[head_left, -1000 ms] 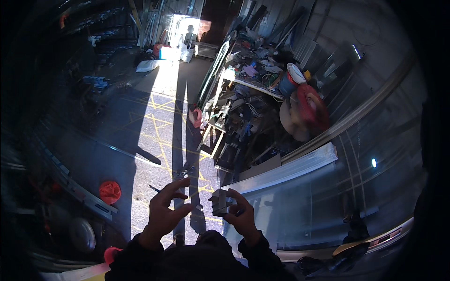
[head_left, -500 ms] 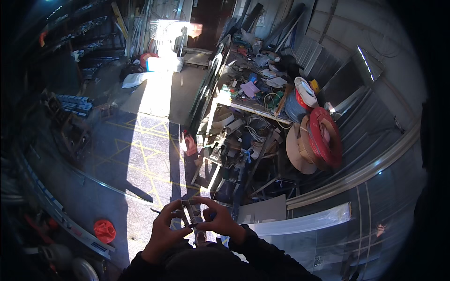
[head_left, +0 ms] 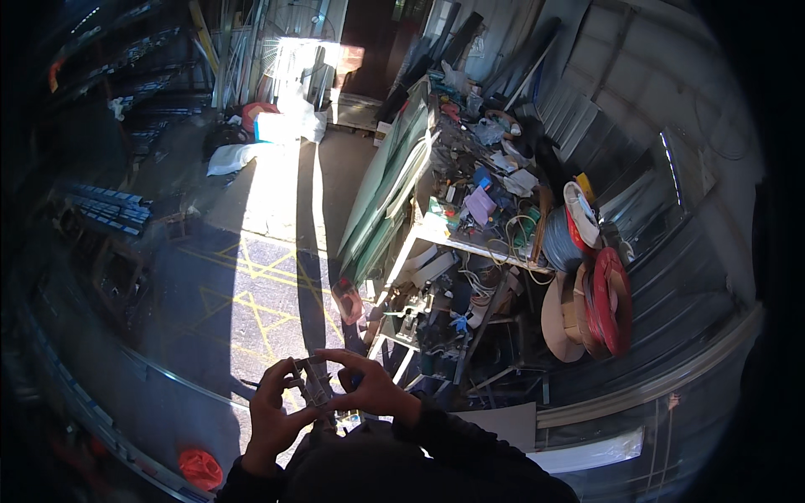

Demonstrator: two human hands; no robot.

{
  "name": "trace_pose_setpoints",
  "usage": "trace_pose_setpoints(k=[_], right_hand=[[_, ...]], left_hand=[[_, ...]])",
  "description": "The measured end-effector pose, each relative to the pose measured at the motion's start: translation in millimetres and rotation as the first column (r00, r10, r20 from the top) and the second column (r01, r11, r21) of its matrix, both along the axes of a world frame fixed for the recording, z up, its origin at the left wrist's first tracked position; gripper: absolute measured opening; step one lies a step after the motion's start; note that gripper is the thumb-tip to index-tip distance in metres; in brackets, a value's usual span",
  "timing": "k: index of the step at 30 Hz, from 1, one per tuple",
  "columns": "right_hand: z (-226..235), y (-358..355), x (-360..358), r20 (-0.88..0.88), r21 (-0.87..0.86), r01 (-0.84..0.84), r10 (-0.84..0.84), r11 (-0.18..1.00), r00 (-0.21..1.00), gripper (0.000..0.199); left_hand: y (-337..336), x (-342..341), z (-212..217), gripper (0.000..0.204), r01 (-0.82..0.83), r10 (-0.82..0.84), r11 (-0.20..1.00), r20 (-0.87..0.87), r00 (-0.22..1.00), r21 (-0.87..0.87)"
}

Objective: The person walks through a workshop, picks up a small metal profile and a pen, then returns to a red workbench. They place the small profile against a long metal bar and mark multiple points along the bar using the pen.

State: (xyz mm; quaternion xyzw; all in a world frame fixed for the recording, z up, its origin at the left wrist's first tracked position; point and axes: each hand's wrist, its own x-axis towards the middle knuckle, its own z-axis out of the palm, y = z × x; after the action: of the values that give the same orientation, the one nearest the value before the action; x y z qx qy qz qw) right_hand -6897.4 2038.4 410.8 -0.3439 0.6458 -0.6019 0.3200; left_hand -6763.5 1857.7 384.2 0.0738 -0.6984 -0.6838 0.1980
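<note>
Low in the view, I hold a short greyish piece with ridged edges (head_left: 316,391), which looks like a cut length of metal profile. My left hand (head_left: 275,404) has its thumb and fingers closed round the left side of it. On the opposite side, my right hand (head_left: 373,390) pinches it, index finger over the top end and thumb near the bottom. The piece tilts slightly between them, and its fine detail is too small to make out. Dark sleeves cover both forearms.
A cluttered workbench (head_left: 482,245) stands ahead right, with glass panes (head_left: 381,197) leaning on its left side. Cable spools (head_left: 610,302) sit at its near end. A reddish container (head_left: 345,302) stands on the sunlit floor, and a red bag (head_left: 199,468) lies lower left.
The view has shifted, so the bench and spools sit lower and farther right. Both hands appear farther left, and the held piece has turned, showing more of its ridged face.
</note>
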Motion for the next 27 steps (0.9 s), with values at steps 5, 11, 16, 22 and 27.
trace_pose_setpoints(k=[5,11,16,22,27], right_hand=[[3.8,-71.8,-63.3,-0.014,0.03,0.003,-0.003,1.0,1.0,0.084],[-14.4,-162.6,-147.8,-0.018,0.041,-0.064,0.065,0.997,0.998,0.082],[-30.6,-256.5,-237.4,0.021,0.002,-0.143,0.143,0.99,0.989,0.095],[-21.2,-367.3,-337.9,0.044,0.025,-0.27,0.269,0.963,0.962,0.088],[-20.9,-459.1,-385.0,0.089,0.016,-0.268,0.266,0.963,0.96,0.081]], left_hand=[[-68.5,-60.5,3.8,0.089,-0.02,0.019,1.0,-0.002,1.0,-0.013],[-148.0,-136.5,-8.2,0.085,-0.074,0.074,0.997,0.031,0.997,-0.008],[-231.3,-206.4,-11.2,0.084,-0.121,0.127,0.989,0.066,0.99,-0.089],[-327.9,-282.6,-3.6,0.084,-0.173,0.159,0.98,0.129,0.979,0.104],[-402.5,-327.3,-4.1,0.086,-0.23,0.214,0.946,0.093,0.972,0.227]])
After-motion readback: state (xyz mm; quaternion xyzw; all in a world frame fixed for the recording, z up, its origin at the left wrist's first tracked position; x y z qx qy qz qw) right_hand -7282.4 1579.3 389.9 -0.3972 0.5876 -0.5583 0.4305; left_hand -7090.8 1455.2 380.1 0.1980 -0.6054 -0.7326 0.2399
